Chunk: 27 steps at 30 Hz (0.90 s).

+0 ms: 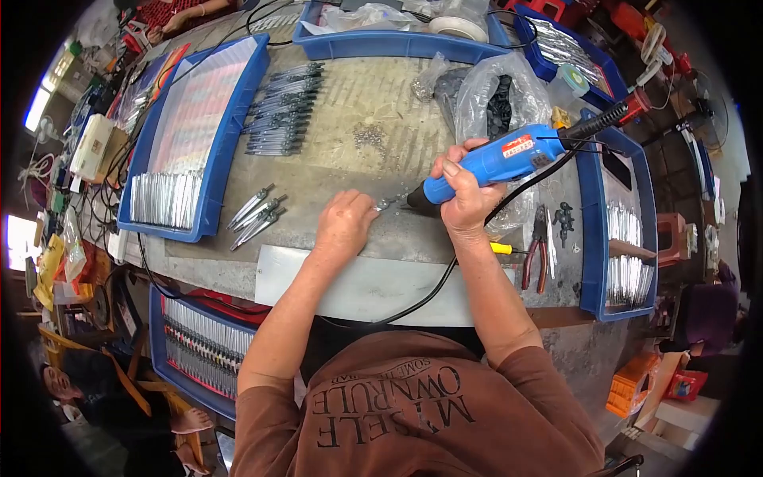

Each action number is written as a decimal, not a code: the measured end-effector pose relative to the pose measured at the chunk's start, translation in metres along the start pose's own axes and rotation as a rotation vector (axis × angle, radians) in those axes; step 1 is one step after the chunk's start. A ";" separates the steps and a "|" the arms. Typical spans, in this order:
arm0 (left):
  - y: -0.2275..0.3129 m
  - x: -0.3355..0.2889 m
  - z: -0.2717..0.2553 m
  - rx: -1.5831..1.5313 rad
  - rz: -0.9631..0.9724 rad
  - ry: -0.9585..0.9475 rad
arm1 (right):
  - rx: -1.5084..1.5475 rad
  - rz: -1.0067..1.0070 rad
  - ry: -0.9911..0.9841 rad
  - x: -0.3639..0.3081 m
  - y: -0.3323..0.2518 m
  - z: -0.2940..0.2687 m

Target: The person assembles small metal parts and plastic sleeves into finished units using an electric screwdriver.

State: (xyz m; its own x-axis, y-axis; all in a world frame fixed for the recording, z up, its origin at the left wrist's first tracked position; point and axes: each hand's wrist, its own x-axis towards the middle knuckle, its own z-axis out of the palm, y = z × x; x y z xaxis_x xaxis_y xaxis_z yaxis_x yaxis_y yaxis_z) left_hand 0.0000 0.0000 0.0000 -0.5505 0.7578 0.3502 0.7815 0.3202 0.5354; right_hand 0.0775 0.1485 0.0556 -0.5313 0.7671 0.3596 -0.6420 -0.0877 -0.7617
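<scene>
My right hand (470, 189) is wrapped round a blue corded electric screwdriver (509, 159), its dark nose tilted down to the left. Just left of that nose, my left hand (346, 219) pinches a silvery metal rod with a dark jointed end (388, 203); most of the rod is hidden under the hand. Whether the tool's tip touches it I cannot tell. Left of my left hand lies a small bunch of similar rods with dark ends (258, 215). Farther back, more of them lie in a stacked row (284, 111). Small screws (369, 137) are scattered at the table's middle.
Blue trays with metal rods stand at the left (208, 191) and right (592, 262). A plastic bag (524, 83) holds black parts. Red-handled pliers (543, 250) and a yellow-handled tool (501, 248) lie right of my arm. The black cord (433, 292) crosses the front edge.
</scene>
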 end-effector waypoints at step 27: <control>0.010 0.005 0.002 0.101 -0.037 -0.010 | 0.029 0.055 0.076 0.001 0.000 -0.004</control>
State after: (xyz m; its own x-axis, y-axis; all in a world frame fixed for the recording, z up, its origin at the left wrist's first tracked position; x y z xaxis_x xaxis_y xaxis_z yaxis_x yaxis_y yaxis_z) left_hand 0.0055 0.0076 0.0052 -0.5770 0.7500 0.3234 0.7866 0.4036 0.4672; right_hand 0.0790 0.1523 0.0536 -0.5235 0.8066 0.2746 -0.6294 -0.1488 -0.7627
